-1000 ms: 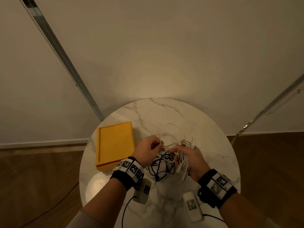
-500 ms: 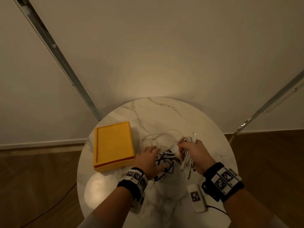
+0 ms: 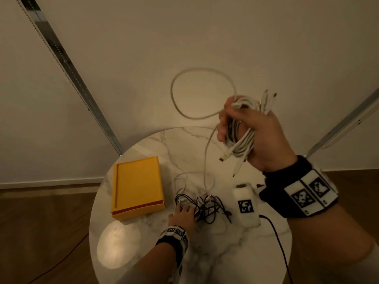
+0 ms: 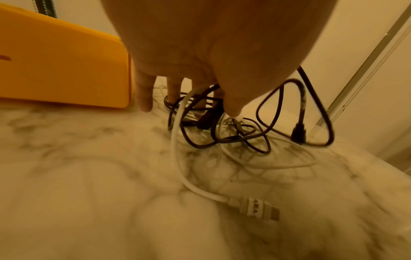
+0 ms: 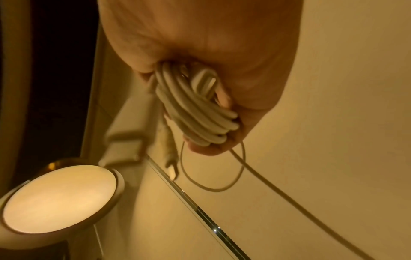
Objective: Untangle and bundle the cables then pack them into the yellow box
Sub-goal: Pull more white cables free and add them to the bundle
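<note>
Head view: the right hand [image 3: 256, 130] has risen from table level, where it sat half a second ago, to well above the marble table [image 3: 205, 253], its fingers clenched round a white cable bundle [image 3: 241, 143]. One strand leaves the fist, throws a loop in the air and trails down to the black cable tangle [image 3: 205, 208] — so the white cable is being drawn out, but it is not yet free. The bundle's long axis runs diagonally, upper right to lower left, with plug ends sticking out at both ends. The left hand [image 3: 182, 217] has gone from beside the tangle to flat upon it, fingers extended, pinning it. The yellow box [image 3: 137, 185] lies closed just left of the tangle, long axis running away from the person; nothing is packed.

Left wrist view: the fingers [image 4: 144, 95] are straight and press down among black and white strands. I judge this a hold-down, not a grasp. A white plug [image 4: 255, 207] lies on the marble, pointing toward the camera and to the right.

Right wrist view: the coiled white cable [image 5: 195, 109] fills the closed fist — the loose strand drops away lower right. A lit lamp [image 5: 57, 198] sits below.
</note>
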